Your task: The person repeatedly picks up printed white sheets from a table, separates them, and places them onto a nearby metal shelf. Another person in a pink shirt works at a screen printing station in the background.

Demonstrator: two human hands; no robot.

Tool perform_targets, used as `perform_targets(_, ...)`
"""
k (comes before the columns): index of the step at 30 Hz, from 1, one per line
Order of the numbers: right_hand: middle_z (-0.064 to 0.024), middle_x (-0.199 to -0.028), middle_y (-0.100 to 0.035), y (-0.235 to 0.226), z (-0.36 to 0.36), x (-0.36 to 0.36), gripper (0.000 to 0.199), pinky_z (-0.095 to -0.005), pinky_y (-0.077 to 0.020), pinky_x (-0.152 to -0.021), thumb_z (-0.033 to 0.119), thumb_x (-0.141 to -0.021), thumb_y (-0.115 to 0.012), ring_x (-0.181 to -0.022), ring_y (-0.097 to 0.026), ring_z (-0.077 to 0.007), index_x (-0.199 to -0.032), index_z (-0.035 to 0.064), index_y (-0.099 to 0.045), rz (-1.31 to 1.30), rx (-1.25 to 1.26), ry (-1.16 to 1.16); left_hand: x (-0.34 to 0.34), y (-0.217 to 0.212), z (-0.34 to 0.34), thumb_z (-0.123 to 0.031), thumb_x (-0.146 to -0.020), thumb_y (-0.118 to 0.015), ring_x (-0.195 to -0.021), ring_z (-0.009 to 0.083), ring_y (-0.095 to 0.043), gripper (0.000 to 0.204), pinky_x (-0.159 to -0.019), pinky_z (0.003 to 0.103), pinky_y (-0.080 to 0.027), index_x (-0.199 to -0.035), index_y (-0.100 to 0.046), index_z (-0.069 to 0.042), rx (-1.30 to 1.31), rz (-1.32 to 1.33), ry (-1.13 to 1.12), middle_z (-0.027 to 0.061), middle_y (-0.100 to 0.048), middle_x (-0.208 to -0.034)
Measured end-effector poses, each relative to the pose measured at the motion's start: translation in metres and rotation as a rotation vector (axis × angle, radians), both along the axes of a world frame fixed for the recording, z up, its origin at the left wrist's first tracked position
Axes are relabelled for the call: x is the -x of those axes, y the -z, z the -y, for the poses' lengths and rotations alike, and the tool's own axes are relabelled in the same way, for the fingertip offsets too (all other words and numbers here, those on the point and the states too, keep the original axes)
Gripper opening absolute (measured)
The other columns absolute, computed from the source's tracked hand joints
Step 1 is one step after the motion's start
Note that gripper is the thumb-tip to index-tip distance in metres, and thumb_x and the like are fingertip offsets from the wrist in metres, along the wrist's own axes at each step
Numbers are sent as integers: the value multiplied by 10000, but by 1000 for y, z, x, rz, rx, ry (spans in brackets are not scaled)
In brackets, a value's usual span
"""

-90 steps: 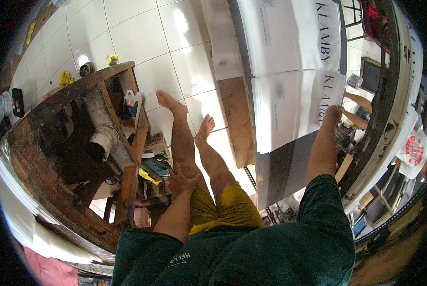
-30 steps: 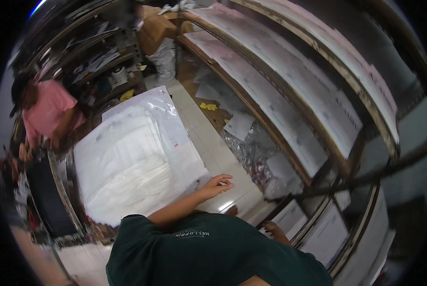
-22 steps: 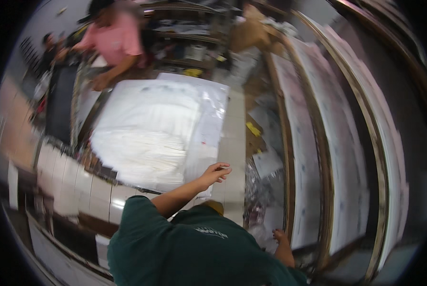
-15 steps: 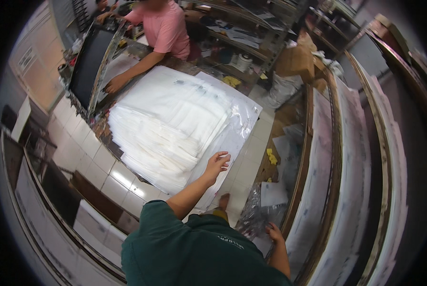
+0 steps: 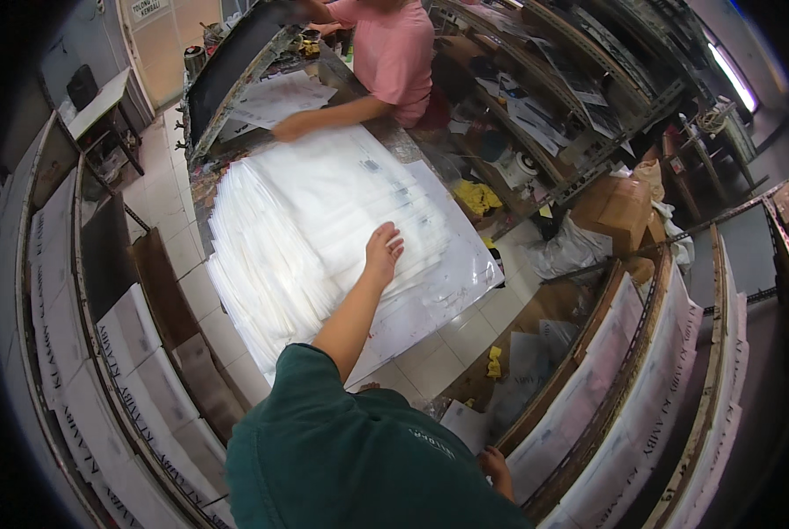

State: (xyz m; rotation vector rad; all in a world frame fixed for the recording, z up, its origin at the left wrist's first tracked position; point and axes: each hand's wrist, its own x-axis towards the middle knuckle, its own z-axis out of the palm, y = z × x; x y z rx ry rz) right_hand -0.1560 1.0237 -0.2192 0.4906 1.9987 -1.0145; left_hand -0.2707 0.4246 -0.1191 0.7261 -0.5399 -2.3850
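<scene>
My left hand (image 5: 382, 253), fingers loosely spread, has swung over the white stack (image 5: 302, 207), bringing it nearer; my right hand's (image 5: 495, 465) grip I can't tell.

At six o'clock, a dark green shirt (image 5: 350, 441) bears small pale print on the chest. Toward eleven, the stack of sheets (image 5: 311, 225) is white, dotted with blue-grey marks, over a glossy white board (image 5: 465, 282). A co-worker's shirt (image 5: 396, 53) at twelve is plain pink. At two lies a bright yellow cloth (image 5: 476, 197); toward three, a brown box (image 5: 613, 212). White sheets at eight (image 5: 161, 388) show black lettering; white sheets at four (image 5: 619, 432) show it too, faintly pink-tinged.
</scene>
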Motion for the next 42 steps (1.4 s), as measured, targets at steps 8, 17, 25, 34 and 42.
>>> perform_targets(8,-129,-1092,-532,6,43,120,525,-333,-436,-750,242,-789,-596,-937,-532,-231,-1223,9,-412,20,15,-415,54,21,74,-400,-698,-694,-869,188,-500,849,-643,213,-477,-1273,-229,17,-238,-124,-318,175,-349,-1176)
perform_targets(17,-106,-1061,-543,19,67,329,488,-323,-441,-731,260,-804,-578,-864,-537,-188,-1219,49,-429,-169,100,-452,105,26,18,-257,-860,-506,-552,139,-542,323,-533,213,-467,-791,-501,59,-172,214,-737,103,-568,-680)
perform_targets(25,-41,-929,-563,-43,166,469,428,-297,-426,-690,388,-804,-556,-844,-535,-146,-1133,117,-518,-187,202,-911,195,-79,-195,-376,-884,-441,-691,151,-542,356,-619,260,-444,-954,-488,-31,6,129,-308,96,-577,-821)
perform_targets(34,26,-764,-496,-142,204,488,262,-229,-386,-623,367,-838,-510,-667,-452,-70,-869,112,-564,-111,1040,-257,280,-77,-319,-407,-877,-442,-643,116,-534,376,-599,240,-451,-869,-527,-41,51,70,242,59,-575,-736)
perform_targets(42,-23,-721,-551,-149,155,513,203,-248,-416,-599,255,-834,-539,-661,-521,-115,-811,54,-553,-455,876,312,323,-55,-360,-535,-839,-407,-750,110,-468,431,-668,273,-366,-869,-549,-130,101,262,786,-27,-556,-863)
